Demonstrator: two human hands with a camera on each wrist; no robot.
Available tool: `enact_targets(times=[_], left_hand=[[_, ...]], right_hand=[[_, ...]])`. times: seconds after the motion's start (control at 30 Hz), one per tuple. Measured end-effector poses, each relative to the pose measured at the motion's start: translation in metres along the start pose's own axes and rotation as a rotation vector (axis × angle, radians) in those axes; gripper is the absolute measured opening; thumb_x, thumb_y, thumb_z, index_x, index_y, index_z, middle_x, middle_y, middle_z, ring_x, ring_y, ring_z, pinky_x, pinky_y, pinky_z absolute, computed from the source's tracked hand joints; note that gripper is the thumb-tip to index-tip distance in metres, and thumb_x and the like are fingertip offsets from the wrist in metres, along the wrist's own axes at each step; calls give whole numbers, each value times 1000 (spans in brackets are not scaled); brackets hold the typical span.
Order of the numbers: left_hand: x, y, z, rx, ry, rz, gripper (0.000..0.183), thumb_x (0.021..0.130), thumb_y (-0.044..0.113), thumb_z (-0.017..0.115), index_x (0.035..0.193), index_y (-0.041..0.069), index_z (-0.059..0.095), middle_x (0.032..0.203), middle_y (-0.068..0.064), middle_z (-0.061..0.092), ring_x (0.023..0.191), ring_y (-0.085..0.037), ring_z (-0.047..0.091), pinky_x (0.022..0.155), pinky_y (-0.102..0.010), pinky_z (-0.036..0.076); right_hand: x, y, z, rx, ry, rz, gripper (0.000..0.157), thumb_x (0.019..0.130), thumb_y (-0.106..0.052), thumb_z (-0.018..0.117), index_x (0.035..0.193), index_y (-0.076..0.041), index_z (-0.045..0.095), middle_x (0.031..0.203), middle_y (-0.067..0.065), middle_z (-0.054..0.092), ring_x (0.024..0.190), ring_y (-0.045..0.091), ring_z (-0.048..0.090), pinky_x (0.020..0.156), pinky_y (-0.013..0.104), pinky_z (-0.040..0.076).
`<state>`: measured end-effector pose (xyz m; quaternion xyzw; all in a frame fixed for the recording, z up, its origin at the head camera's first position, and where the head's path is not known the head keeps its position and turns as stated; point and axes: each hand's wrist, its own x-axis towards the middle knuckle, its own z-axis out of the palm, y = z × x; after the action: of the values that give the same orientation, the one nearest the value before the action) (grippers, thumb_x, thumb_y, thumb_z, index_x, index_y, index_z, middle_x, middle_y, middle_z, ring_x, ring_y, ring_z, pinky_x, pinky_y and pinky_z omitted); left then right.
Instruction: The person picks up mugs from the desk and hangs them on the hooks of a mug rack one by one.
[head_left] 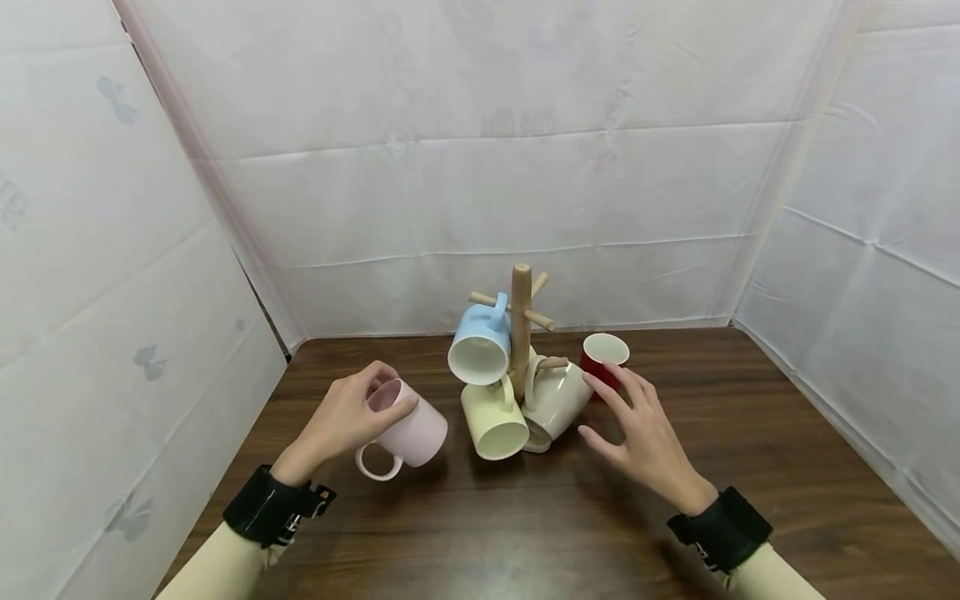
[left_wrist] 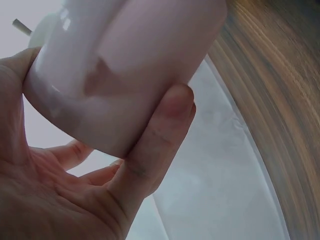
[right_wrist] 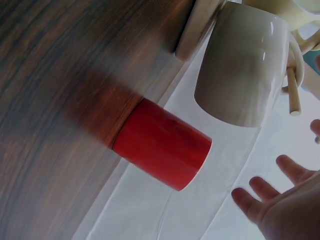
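Observation:
My left hand (head_left: pixel 347 417) grips a pink mug (head_left: pixel 422 429) by its rim, thumb on one side and fingers on the other. The mug is tilted, with its handle low on the left; in the left wrist view the pink mug (left_wrist: pixel 145 55) fills the top. My right hand (head_left: pixel 645 433) hovers with spread fingers, holding nothing, near a grey-white mug (head_left: pixel 558 396) and a red mug (head_left: pixel 596 371). The grey-white mug hangs by its handle on a wooden mug rack (head_left: pixel 521 325). Upright on the table stands the red mug, partly hidden behind my right fingers.
A light blue mug (head_left: pixel 480 337) hangs from an upper peg of the rack, mouth toward me. Below it hangs a pale yellow mug (head_left: pixel 487 417). The dark wood table (head_left: pixel 480 533) meets pale cloth walls (head_left: pixel 487 192) at the back and both sides.

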<state>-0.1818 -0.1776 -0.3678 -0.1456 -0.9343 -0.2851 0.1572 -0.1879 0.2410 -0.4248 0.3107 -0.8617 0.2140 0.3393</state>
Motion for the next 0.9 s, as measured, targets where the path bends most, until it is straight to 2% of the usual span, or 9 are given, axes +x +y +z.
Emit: enact_targets(times=[0.17,0.4,0.7,0.9], left_hand=[[-9,8,-5,-25,-13,-20,45,81,62,57,99,22,54,85,-3,59,78,-19,57,58,-33,49],[-17,27,-1,-89,-25,-32,40,81,62,57,96,25,53,80,1,59,73,-13,56,54,-29,49],[-17,54,3,-154,25,-27,35,82,59,58,94,26,53,78,4,61,70,-11,57,54,-31,49],[-13,66,10,-220,49,-31,35,83,57,58,94,24,53,77,2,61,65,-11,58,56,-33,49]], right_hand=[[3,-2,-3,66,-13,-15,71,76,-35,71,139,-19,44,146,10,30,128,33,29,92,56,37],[8,-9,-5,123,-15,-76,73,75,-33,73,139,-14,43,146,12,30,128,32,30,92,52,40],[11,-11,-5,130,-11,-101,76,74,-33,75,140,-14,42,146,12,30,128,31,31,90,50,42],[12,-15,-5,155,-5,-121,79,72,-33,77,139,-12,42,146,13,31,127,31,32,90,44,44]])
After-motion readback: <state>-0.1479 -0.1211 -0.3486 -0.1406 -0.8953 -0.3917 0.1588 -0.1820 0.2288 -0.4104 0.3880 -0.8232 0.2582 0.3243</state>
